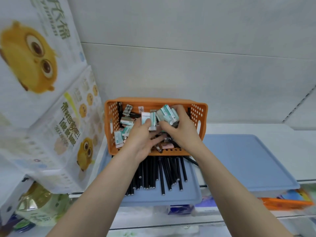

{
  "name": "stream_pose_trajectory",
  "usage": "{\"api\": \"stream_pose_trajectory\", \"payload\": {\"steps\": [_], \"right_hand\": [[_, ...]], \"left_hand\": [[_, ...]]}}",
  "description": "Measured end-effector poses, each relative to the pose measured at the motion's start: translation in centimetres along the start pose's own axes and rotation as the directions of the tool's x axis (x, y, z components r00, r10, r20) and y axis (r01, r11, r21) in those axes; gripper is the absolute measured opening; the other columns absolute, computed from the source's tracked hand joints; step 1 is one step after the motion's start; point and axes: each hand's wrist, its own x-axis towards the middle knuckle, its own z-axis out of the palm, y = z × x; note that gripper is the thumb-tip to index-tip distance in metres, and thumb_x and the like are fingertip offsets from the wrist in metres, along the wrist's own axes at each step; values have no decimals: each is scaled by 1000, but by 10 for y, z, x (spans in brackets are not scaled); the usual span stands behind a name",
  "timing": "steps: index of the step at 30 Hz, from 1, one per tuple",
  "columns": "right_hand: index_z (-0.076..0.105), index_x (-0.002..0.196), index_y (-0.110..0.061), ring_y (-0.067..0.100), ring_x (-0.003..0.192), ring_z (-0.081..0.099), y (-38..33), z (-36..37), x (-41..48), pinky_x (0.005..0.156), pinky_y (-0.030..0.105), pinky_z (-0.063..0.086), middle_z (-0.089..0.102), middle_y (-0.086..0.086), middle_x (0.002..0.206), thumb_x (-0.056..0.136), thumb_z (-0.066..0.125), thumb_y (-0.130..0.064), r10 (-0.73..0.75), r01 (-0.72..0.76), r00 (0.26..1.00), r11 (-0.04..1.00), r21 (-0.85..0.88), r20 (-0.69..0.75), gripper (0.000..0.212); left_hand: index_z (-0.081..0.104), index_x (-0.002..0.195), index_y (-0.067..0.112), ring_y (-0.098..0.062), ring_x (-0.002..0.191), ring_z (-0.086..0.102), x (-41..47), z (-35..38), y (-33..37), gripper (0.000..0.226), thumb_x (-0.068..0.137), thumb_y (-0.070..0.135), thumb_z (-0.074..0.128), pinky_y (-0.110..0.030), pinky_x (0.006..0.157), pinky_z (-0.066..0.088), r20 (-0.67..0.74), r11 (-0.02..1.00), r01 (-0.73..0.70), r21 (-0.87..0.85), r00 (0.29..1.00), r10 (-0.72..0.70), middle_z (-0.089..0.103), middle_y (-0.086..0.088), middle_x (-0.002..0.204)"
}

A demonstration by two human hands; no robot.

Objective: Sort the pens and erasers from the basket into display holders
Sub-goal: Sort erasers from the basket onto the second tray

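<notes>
White shelf (pixel 248 129), orange basket (pixel 153 100): my left hand (pixel 142 141) pinches two erasers (pixel 148 119), right hand (pixel 179 129) clutches a stack (pixel 166 113) under its curled fingers (looks wobbly), so I'd squeeze firmly and lift slowly.

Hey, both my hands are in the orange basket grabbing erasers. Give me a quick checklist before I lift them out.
1. Right hand grips the eraser bundle: ok.
2. Left hand pinches a couple of erasers: ok.
3. Bundle secure against slipping: cannot tell; the fingers hide its far side.
4. Black pens kept apart on the near blue tray: ok.
5. Bare room on the blue tray on the right for erasers: ok.
6. Orange basket emptied: not ok; loose erasers remain at its left.
</notes>
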Motion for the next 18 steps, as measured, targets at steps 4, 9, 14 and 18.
{"api": "stream_pose_trajectory", "payload": {"steps": [4,9,14,18], "right_hand": [[48,135,-27,-2,98,59,-4,0,-5,80,11,46,62,-17,113,83,75,-37,-29,65,980,982,-177,196,59],[41,147,-26,-1,114,56,-3,-5,-14,94,11,44,54,-14,136,84,73,-42,-6,61,964,978,-201,265,73],[50,143,-22,-10,102,62,-8,-10,-28,77,10,51,61,-13,128,93,65,-19,28,-32,989,999,30,144,52],[59,132,-24,7,99,66,-8,-16,-42,86,23,54,70,-2,107,95,55,-4,-9,22,991,995,96,-133,42]], "left_hand": [[60,124,8,-34,102,69,0,1,-1,57,97,54,42,-52,76,58,123,940,207,-270,976,-180,69,-19,114],[48,133,6,-48,112,59,0,0,-3,62,83,34,73,-56,71,58,35,897,236,-374,970,-240,54,-29,129],[54,116,5,-38,93,66,-8,8,-5,24,95,15,60,-56,73,56,9,923,206,-325,976,-215,65,-24,110],[48,130,4,-29,84,65,-12,11,-15,35,97,9,55,-39,57,58,1,918,222,-329,972,-234,64,-21,105]]}}
